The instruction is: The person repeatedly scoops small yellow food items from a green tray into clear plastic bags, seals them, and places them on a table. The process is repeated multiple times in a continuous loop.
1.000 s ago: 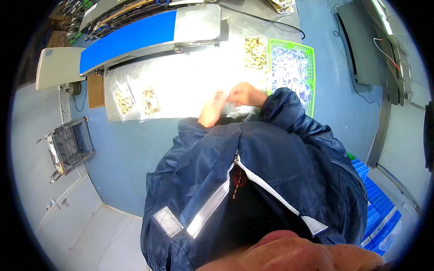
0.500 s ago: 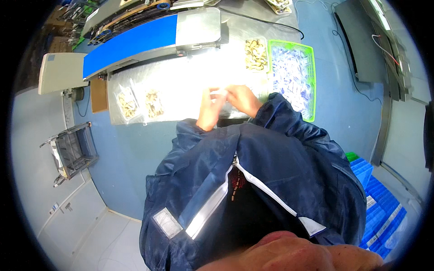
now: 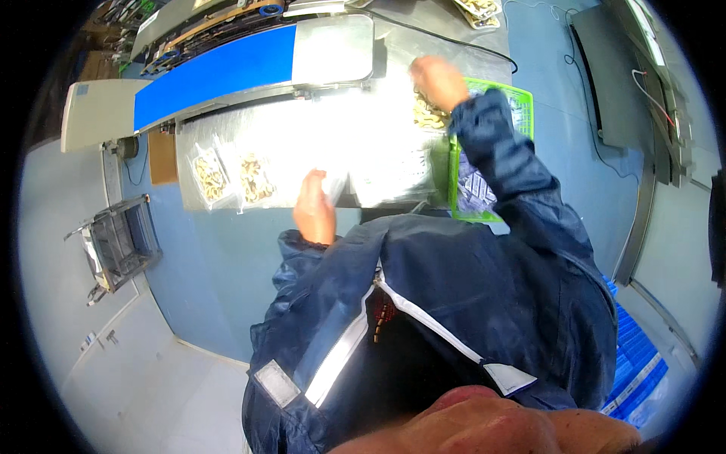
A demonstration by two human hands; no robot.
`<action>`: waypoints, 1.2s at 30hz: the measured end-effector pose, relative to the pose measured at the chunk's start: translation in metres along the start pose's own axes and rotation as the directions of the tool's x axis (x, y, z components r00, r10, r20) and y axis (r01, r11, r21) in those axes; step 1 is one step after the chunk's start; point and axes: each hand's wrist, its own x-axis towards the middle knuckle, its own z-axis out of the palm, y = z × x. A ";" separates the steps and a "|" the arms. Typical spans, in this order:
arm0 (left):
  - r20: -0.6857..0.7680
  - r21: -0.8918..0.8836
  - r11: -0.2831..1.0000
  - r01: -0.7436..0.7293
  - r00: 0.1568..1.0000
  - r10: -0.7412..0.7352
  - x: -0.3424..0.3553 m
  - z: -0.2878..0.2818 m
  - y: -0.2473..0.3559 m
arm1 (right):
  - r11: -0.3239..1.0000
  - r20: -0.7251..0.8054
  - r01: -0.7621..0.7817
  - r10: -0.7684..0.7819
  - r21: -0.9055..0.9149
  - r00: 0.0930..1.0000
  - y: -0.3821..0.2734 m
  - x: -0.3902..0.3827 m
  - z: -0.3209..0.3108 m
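One bare right hand [image 3: 439, 82] reaches over yellow-brown curved pieces [image 3: 429, 117] on a bright metal surface [image 3: 302, 140], likely a picking step; the next move calls for clearing the green plastic basket [image 3: 454, 185] beneath the dark-blue sleeve [image 3: 495, 144]. The left hand [image 3: 314, 210] is at the near edge. Neither grip can be told. Filled clear bags [image 3: 255, 180] lie leftward.

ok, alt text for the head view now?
A person's right hand is over yellowish pieces beside a green basket; the left hand is at the near edge of a brightly lit table. Two clear packs lie farther left, with a blue belt beyond.
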 end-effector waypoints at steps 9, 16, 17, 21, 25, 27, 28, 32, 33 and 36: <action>-0.026 -0.011 0.969 0.245 0.969 -0.246 -0.010 0.038 -0.060 | 0.991 0.603 -0.057 0.120 -0.124 0.788 0.073 0.068 0.012; -0.095 -0.201 0.943 0.266 0.953 -0.289 -0.009 0.044 -0.059 | 0.824 0.510 -0.420 0.193 0.379 0.838 0.032 0.006 -0.133; -0.062 -0.245 0.920 0.305 0.942 -0.329 -0.006 0.045 -0.057 | 0.656 0.565 -0.561 0.240 0.505 0.789 0.021 -0.009 -0.149; -0.107 -0.279 0.944 0.176 0.971 -0.213 0.003 0.057 -0.054 | 0.162 0.755 -0.756 0.082 0.634 0.651 -0.063 -0.109 -0.122; -0.105 -0.217 0.975 0.048 0.992 -0.072 -0.002 0.059 -0.054 | -0.217 0.930 -0.904 0.087 0.368 0.358 -0.119 -0.159 -0.045; -0.067 -0.282 0.960 0.002 0.998 -0.022 -0.010 0.056 -0.053 | -0.327 0.931 -0.875 0.054 0.358 0.361 -0.111 -0.168 -0.031; -0.060 -0.225 0.974 0.016 0.998 -0.030 -0.014 0.055 -0.052 | -0.356 0.927 -0.859 0.073 0.368 0.367 -0.106 -0.173 -0.027; 0.055 -0.127 0.991 0.042 0.998 -0.035 -0.030 0.059 -0.050 | -0.442 0.892 -0.776 0.250 0.451 0.377 -0.086 -0.194 -0.011; 0.140 -0.093 0.995 0.045 0.990 -0.032 -0.036 0.062 -0.048 | -0.472 0.867 -0.727 0.239 0.498 0.438 -0.086 -0.200 -0.004; 0.262 -0.030 1.000 -0.005 0.965 0.013 -0.050 0.073 -0.042 | 0.176 0.537 -0.576 0.226 0.798 0.813 -0.100 -0.215 0.025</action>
